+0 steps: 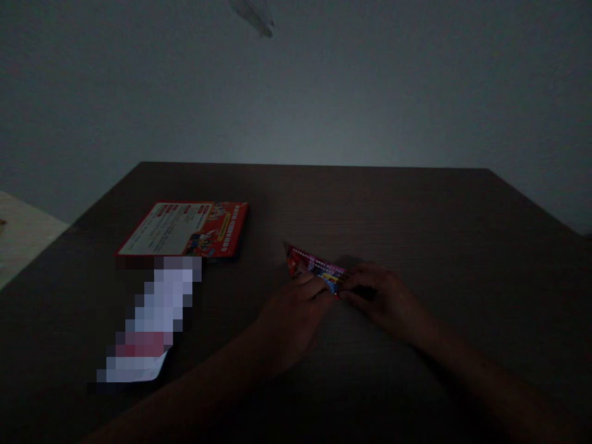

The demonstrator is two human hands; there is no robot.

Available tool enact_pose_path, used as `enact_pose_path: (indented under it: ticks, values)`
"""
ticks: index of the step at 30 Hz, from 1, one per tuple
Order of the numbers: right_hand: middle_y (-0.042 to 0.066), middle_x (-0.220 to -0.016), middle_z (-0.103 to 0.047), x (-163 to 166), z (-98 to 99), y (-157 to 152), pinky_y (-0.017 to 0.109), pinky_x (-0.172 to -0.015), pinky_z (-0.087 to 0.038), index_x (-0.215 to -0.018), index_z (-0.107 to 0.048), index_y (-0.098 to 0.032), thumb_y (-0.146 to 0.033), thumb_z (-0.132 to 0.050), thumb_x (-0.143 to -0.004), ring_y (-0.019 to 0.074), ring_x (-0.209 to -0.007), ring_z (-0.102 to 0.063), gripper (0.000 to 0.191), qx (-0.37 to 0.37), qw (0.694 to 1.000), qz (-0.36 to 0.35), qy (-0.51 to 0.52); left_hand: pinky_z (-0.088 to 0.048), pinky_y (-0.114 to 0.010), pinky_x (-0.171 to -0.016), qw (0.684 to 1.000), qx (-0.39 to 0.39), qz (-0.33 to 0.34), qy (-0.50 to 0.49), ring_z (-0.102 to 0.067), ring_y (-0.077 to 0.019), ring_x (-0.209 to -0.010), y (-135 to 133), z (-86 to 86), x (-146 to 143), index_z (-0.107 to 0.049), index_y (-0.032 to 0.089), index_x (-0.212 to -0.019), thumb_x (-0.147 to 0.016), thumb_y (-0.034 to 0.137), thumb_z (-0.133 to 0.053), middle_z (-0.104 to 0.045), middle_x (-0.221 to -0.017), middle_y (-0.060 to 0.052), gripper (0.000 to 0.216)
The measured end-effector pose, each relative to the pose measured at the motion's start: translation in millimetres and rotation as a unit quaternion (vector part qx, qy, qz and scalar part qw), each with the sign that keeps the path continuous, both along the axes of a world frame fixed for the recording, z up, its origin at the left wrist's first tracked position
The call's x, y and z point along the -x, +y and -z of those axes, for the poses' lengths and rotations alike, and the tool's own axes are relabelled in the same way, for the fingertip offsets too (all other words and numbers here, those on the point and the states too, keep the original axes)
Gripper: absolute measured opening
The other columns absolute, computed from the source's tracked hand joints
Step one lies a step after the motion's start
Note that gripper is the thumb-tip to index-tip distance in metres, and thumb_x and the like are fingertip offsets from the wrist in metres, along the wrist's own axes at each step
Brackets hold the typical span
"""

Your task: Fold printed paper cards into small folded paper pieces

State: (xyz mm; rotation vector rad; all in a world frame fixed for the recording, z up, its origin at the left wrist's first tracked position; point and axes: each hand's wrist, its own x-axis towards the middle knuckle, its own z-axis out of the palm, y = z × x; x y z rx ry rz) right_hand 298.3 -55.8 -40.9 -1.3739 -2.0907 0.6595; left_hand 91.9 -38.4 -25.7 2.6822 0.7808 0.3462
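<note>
A small shiny printed packet (319, 265), red and purple with white lettering and some blue and yellow, lies at a slant on the dark table in the middle of the view. My left hand (296, 314) covers its near edge, with the fingers closed and pressed on it. At its right end my right hand (383, 296) pinches the corner between thumb and fingers. The near part of the packet is hidden by my left fingers, and the dim light hides fine detail.
A red and white printed box or booklet (198, 228) lies at the left of the table (370, 203). Nearer me, beside my left forearm, is a bright, blurred-out flat object (152, 320), perhaps a lit screen. A pale wall (351, 80) rises behind the table's far edge.
</note>
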Motion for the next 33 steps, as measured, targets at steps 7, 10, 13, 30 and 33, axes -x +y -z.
enact_pose_path:
  ticks: [7, 10, 13, 30, 33]
  values:
    - [0.002, -0.079, -0.065, 4.5, -5.0, -0.5, 0.033, -0.072, -0.044, -0.077, -0.062, -0.022, -0.016, -0.063, -0.078, 0.0192, -0.077, -0.06, 0.006, -0.002, 1.0, 0.019, -0.015, -0.046, -0.038, -0.089, 0.999, -0.002, 0.008, 0.031, -0.05, -0.0226, -0.105, -0.3, -2.4, -1.7, -0.051, 0.018, -0.12, -0.076, 0.004, -0.047, -0.056, -0.111, -0.008, 0.046]
    - [0.002, -0.077, -0.065, 6.2, -7.7, -1.3, 0.032, -0.069, -0.044, -0.083, -0.06, -0.021, -0.018, -0.064, -0.077, 0.0189, -0.074, -0.059, 0.007, 0.009, 0.999, 0.043, -0.026, -0.045, -0.039, -0.09, 1.0, 0.003, 0.006, 0.02, -0.05, -0.0225, -0.105, -0.1, -4.0, -2.1, -0.051, 0.017, -0.12, -0.074, 0.004, -0.048, -0.055, -0.114, -0.009, 0.048]
    - [0.001, -0.079, -0.064, 7.0, -7.8, -2.1, 0.031, -0.067, -0.043, -0.089, -0.058, -0.021, -0.018, -0.063, -0.076, 0.0187, -0.072, -0.059, 0.014, 0.019, 0.997, 0.066, -0.033, -0.043, -0.038, -0.094, 1.0, 0.016, -0.006, 0.006, -0.049, -0.0223, -0.106, -0.4, -5.5, -3.4, -0.053, 0.016, -0.114, -0.073, 0.003, -0.047, -0.054, -0.115, -0.009, 0.043]
    - [0.003, -0.089, -0.066, 9.7, -8.0, -2.3, 0.031, -0.068, -0.047, -0.097, -0.055, -0.021, -0.024, -0.066, -0.072, 0.0202, -0.081, -0.063, 0.028, 0.051, 0.995, 0.089, -0.017, -0.04, -0.042, -0.097, 0.998, 0.04, -0.036, 0.036, -0.044, -0.0253, -0.108, -1.4, -9.1, -9.8, -0.054, 0.016, -0.114, -0.07, 0.004, -0.048, -0.049, -0.117, -0.009, 0.046]
    - [0.001, -0.084, -0.066, 7.7, -9.8, -1.1, 0.028, -0.065, -0.047, -0.094, -0.055, -0.021, -0.023, -0.066, -0.071, 0.0179, -0.073, -0.063, 0.026, 0.058, 0.993, 0.1, 0.002, -0.04, -0.042, -0.097, 0.998, 0.035, -0.036, 0.03, -0.044, -0.0251, -0.108, -1.2, -8.0, -9.9, -0.054, 0.016, -0.114, -0.071, 0.005, -0.047, -0.049, -0.117, -0.009, 0.045]
